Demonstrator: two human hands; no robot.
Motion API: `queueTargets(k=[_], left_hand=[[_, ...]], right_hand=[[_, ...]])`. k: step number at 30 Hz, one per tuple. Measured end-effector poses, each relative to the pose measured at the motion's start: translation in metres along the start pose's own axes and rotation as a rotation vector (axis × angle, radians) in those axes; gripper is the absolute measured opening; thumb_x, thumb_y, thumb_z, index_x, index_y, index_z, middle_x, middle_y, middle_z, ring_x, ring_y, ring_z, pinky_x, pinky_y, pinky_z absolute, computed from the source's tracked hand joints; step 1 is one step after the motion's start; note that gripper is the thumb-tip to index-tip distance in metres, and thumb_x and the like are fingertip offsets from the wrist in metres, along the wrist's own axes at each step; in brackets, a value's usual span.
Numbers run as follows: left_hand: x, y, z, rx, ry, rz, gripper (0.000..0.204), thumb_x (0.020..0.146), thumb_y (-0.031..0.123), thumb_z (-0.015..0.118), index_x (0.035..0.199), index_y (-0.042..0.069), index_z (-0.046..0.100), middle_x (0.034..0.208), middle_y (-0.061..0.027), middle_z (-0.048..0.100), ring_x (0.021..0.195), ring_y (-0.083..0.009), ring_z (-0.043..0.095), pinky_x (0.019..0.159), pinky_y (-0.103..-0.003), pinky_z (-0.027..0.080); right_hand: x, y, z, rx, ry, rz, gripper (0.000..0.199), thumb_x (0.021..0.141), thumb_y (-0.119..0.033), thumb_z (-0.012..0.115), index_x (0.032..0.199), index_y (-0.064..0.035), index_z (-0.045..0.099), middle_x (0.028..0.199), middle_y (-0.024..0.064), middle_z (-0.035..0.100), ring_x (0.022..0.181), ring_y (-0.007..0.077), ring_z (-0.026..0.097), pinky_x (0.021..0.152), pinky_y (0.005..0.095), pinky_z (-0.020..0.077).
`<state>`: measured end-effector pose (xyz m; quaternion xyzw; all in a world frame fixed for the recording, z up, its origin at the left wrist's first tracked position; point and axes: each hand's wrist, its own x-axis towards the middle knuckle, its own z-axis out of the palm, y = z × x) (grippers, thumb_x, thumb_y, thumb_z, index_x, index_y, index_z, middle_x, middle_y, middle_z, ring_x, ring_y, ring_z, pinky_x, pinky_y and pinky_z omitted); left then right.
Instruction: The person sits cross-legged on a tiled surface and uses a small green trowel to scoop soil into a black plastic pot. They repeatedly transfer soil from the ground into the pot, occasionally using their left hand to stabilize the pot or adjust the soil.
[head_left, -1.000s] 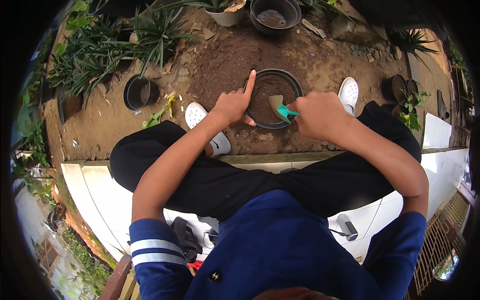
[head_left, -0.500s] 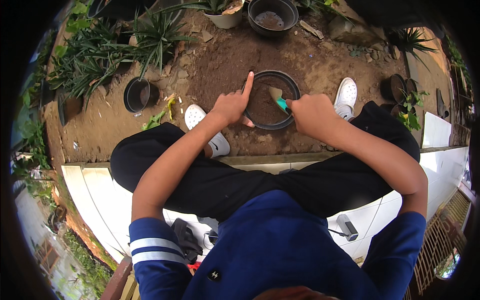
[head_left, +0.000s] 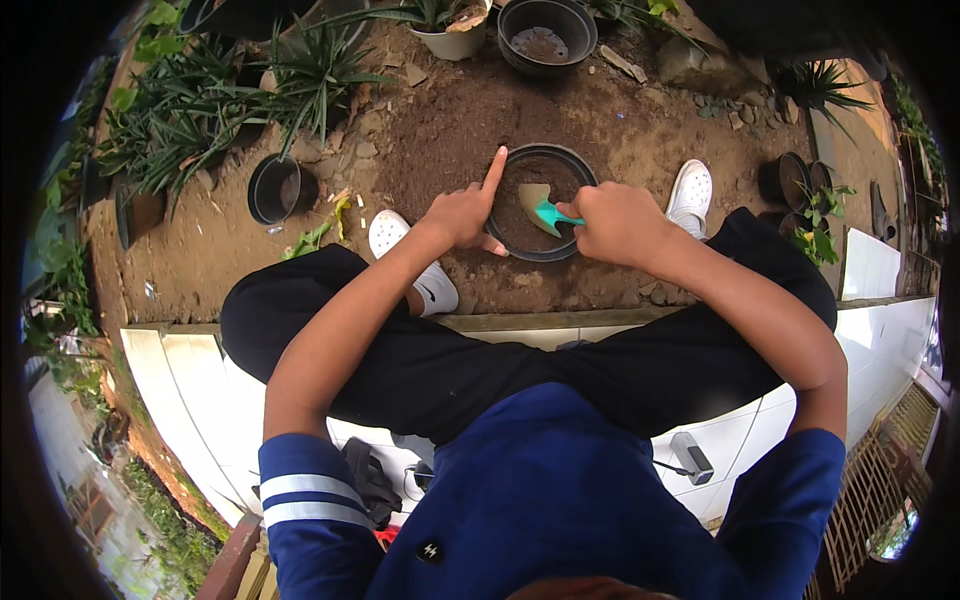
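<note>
A round black plant pot (head_left: 541,256) with brown soil (head_left: 520,232) in it stands on the ground between my feet. My left hand (head_left: 466,214) rests against the pot's left side, forefinger stretched along the rim and thumb spread toward the near edge. My right hand (head_left: 622,226) is closed round the green handle of a small hand trowel (head_left: 546,213) at the pot's right side. The trowel's tan, soil-dulled blade lies inside the pot, over the soil, pointing left.
Another black pot (head_left: 547,38) and a pale planter (head_left: 452,42) stand beyond. A small black pot (head_left: 281,190) sits to the left, near spiky plants (head_left: 318,85). More black pots (head_left: 785,180) are on the right. White tiles (head_left: 190,400) lie behind a low edge near me.
The trowel has shifted left in the pot and its blade has turned to show more of its face. My right hand has moved slightly left with it; my left hand has hardly moved.
</note>
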<state>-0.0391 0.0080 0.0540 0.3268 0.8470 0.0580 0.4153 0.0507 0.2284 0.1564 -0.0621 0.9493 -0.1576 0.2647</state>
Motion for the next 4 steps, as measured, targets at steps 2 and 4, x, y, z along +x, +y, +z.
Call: queueTargets(k=[2,4], left_hand=[[0.002,-0.004,0.006,-0.02,0.011,0.007,0.155,0.066,0.047,0.093,0.157,0.021,-0.029,0.138,-0.0282,0.057,0.128,-0.0431,0.057,0.106,-0.054,0.045],[0.004,-0.004,0.006,-0.037,0.003,0.008,0.153,0.068,0.046,0.093,0.157,0.023,-0.029,0.14,-0.028,0.055,0.13,-0.0427,0.055,0.106,-0.056,0.044]], right_hand=[[-0.004,-0.012,-0.024,-0.034,-0.073,0.01,0.029,0.079,-0.016,0.066,0.104,-0.0066,0.078,0.09,0.0188,0.075,0.089,0.0346,0.074,0.078,0.0444,0.0586],[-0.012,-0.02,-0.035,-0.035,-0.097,0.02,0.034,0.08,-0.021,0.069,0.111,-0.0073,0.077,0.096,0.0176,0.076,0.097,0.0326,0.073,0.083,0.0429,0.0579]])
